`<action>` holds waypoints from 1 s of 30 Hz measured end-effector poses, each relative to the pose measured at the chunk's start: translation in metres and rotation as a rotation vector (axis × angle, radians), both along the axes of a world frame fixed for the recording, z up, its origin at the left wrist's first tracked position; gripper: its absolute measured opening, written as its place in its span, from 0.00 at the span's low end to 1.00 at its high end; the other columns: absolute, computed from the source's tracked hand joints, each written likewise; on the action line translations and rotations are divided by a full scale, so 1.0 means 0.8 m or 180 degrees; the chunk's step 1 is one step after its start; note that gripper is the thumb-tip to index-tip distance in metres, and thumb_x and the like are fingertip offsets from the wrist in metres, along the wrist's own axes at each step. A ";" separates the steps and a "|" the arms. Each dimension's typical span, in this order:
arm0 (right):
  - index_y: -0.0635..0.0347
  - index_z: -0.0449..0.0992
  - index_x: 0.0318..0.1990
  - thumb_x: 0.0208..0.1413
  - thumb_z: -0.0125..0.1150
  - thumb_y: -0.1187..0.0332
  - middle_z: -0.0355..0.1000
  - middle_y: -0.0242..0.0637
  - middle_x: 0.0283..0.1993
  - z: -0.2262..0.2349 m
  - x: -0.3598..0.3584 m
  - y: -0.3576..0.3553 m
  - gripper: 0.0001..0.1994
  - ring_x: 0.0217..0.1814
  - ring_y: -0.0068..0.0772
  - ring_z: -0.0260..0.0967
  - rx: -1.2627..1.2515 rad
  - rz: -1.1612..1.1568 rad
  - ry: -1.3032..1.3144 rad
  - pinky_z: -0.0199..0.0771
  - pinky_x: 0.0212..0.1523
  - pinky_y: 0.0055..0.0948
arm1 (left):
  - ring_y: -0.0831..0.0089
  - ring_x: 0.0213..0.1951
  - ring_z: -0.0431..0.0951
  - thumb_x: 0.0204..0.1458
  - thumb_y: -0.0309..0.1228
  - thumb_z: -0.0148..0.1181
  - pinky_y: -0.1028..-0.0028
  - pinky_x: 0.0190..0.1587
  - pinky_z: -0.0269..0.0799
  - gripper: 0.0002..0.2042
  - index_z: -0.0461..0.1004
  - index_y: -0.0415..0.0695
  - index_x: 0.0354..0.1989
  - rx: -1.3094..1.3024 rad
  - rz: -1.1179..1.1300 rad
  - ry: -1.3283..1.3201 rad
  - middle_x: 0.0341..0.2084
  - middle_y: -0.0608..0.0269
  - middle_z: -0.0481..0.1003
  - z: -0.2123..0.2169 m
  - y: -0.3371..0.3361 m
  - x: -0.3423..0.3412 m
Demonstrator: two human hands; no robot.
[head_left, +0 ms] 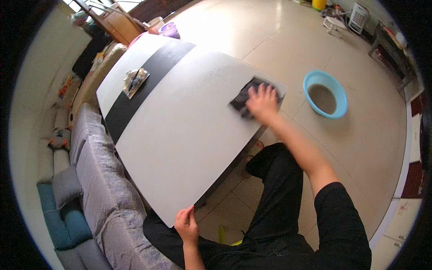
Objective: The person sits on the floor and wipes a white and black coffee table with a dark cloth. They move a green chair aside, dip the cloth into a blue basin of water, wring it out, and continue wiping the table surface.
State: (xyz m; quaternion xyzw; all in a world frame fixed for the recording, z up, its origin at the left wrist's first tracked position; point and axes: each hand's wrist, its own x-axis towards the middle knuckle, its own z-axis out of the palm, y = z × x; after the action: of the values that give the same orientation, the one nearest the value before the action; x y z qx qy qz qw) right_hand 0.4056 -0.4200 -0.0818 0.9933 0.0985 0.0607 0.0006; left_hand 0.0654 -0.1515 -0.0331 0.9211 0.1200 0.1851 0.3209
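A dark, wet-looking cloth lies bunched on the white tabletop, by its right end. My right hand holds it down against the surface with the fingers apart, slightly smeared by motion. At the table's near corner, my left hand is closed with its fingertips at the edge; their undersides are hidden. A black band crosses the table toward its far left end. On that band rests a crumpled, shiny packet.
A light blue basin of murky water stands on the tiled floor to the right. Along the left side runs a sofa with a grey cover. Purple and beige tubs stand beyond the table. A small white stool sits far right.
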 end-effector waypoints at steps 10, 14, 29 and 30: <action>0.43 0.72 0.47 0.44 0.49 0.68 0.69 0.36 0.49 -0.022 0.034 0.179 0.19 0.51 0.40 0.66 0.1300 0.1689 -0.0775 0.61 0.54 0.38 | 0.71 0.27 0.74 0.45 0.18 0.56 0.78 0.32 0.67 0.05 0.76 0.37 0.31 -0.0148 0.0525 0.0110 0.24 0.57 0.74 0.001 0.017 -0.042; 0.44 0.67 0.50 0.45 0.53 0.70 0.63 0.35 0.53 -0.002 -0.112 0.246 0.21 0.58 0.41 0.58 0.1215 0.3726 -0.0089 0.58 0.56 0.38 | 0.70 0.28 0.74 0.45 0.18 0.56 0.77 0.32 0.67 0.06 0.76 0.38 0.31 -0.0139 0.0349 0.0149 0.24 0.58 0.74 0.012 0.014 -0.032; 0.42 0.41 0.66 0.46 0.35 0.30 0.35 0.47 0.69 0.022 0.132 0.058 0.42 0.69 0.59 0.32 0.0082 -0.0683 0.0604 0.35 0.63 0.55 | 0.70 0.27 0.74 0.43 0.17 0.56 0.77 0.32 0.68 0.07 0.76 0.38 0.31 -0.0439 0.0618 0.0094 0.24 0.58 0.74 -0.011 0.036 -0.049; 0.43 0.41 0.66 0.49 0.33 0.32 0.36 0.46 0.69 0.019 0.145 0.082 0.40 0.69 0.57 0.33 0.0097 -0.0660 0.0536 0.35 0.63 0.54 | 0.70 0.27 0.74 0.43 0.17 0.56 0.77 0.32 0.68 0.06 0.76 0.37 0.30 -0.0374 0.0659 0.0081 0.24 0.58 0.74 -0.009 0.037 -0.052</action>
State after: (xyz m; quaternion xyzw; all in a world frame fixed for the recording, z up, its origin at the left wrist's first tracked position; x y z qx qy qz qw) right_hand 0.5218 -0.3545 -0.0665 0.9996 -0.0060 -0.0218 -0.0165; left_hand 0.0239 -0.1221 -0.0402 0.8856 0.2292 0.1983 0.3520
